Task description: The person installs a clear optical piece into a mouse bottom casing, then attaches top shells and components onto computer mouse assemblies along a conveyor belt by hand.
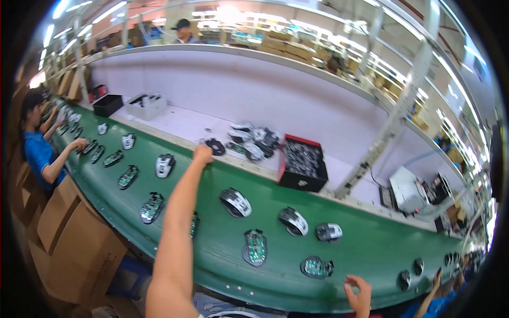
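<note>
My left arm stretches across the green conveyor belt [286,254] to the ledge behind it. There my left hand [203,154] is closed, its fingertips mostly hidden, against the left edge of a dark rounded mouse part [216,147]. What it grips, if anything, I cannot make out. Low on the right, over the belt's near edge, my right hand [359,294] is open with curved fingers apart and nothing in them. Nearest to it lies a mouse base with a green circuit board [317,267]. Another mouse base with a board [255,247] is further left.
Grey-and-black mouse shells [236,202] and bare bases are spread along the belt. A pile of shells [253,139] sits on the ledge beside a black-and-red box [302,163] of small parts. A slanted metal post [392,124] rises at right. Co-workers sit at both ends; cardboard boxes [79,249] stand left.
</note>
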Tool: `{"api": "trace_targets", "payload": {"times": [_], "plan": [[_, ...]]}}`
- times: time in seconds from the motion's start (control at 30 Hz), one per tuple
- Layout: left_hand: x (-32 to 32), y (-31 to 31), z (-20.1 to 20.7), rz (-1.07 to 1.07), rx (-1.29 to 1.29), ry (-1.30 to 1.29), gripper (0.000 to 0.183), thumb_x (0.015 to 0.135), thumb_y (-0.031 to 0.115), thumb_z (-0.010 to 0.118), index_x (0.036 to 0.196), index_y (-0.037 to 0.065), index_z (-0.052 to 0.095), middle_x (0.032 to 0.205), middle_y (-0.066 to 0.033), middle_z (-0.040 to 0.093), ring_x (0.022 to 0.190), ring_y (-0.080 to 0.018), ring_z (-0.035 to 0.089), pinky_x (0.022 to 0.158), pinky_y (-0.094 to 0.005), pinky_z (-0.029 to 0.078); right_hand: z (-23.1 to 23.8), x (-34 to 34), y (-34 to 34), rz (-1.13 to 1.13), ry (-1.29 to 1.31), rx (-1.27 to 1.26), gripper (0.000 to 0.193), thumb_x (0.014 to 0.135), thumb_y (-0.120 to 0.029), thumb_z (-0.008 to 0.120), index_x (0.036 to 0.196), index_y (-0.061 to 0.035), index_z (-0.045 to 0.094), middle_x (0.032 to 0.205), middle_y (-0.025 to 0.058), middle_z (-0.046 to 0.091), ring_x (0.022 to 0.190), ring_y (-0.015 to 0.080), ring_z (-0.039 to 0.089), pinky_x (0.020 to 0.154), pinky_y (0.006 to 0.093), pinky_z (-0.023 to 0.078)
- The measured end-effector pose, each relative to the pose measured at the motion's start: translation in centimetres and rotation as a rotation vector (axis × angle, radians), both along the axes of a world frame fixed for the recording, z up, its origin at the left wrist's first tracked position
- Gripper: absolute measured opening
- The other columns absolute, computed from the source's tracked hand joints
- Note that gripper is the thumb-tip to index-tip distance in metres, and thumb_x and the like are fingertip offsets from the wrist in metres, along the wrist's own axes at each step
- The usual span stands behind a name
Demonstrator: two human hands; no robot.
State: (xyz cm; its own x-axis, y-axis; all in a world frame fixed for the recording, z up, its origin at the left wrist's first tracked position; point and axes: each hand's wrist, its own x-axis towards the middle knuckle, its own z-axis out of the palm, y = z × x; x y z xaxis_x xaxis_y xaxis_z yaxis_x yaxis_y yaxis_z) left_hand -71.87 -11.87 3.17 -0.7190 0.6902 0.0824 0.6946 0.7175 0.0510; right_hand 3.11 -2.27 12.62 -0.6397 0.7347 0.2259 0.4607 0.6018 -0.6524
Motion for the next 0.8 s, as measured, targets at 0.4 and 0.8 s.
{"api": "trace_targets", "payload": {"times": [0.4,0.8], "plan": [[30.6,-17.6,7.0,-0.423,0.759,-0.457,0.03,0.086,0.002,0.064,0.115,0.003,0.06,0.117,-0.0145,0.059,0.095,-0.0271,0.065,0.081,-0.0373,0.054,-0.6,-15.4,11.8,0.411,-0.245,0.293,0.06,0.076,-0.009,0.076,0.133,-0.0147,0.058,0.136,0.0155,0.052,0.123,0.0372,0.053,0.104,0.0425,0.046],[36.7,-15.3,6.6,-0.662,0.744,-0.593,0.041,0.087,0.008,0.068,0.126,0.003,0.057,0.125,-0.0161,0.06,0.109,-0.0289,0.065,0.089,-0.0383,0.053,1.0,-18.3,10.0,0.101,-0.218,0.09,0.076,0.076,-0.034,0.082,0.137,-0.0079,0.045,0.101,0.0185,0.067,0.096,0.0341,0.067,0.084,0.0433,0.054]]}}
